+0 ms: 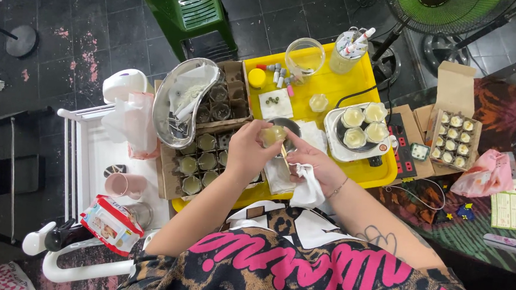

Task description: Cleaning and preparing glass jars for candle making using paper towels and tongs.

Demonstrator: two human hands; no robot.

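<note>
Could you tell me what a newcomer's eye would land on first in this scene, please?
Most likely the bright yellow tray in the middle, crowded with small items. Just above its near edge, the left hand holds a small pale-filled glass jar, while the right hand holds a thin wooden stick and a white cloth. To the right, a white warmer carries four cream-filled cups.

Far to the right of the hands, an open brown cardboard box (452, 139) with its flap raised stands on the worktop, holding rows of small round jars. Just beyond it lies a crumpled pink plastic bag (486, 175), and further right a pale green and white printed leaflet (509, 210). Low and to the left of the hands, a soft red-and-white plastic pack with a printed picture (110, 223) rests on a white trolley (79, 149).
</note>
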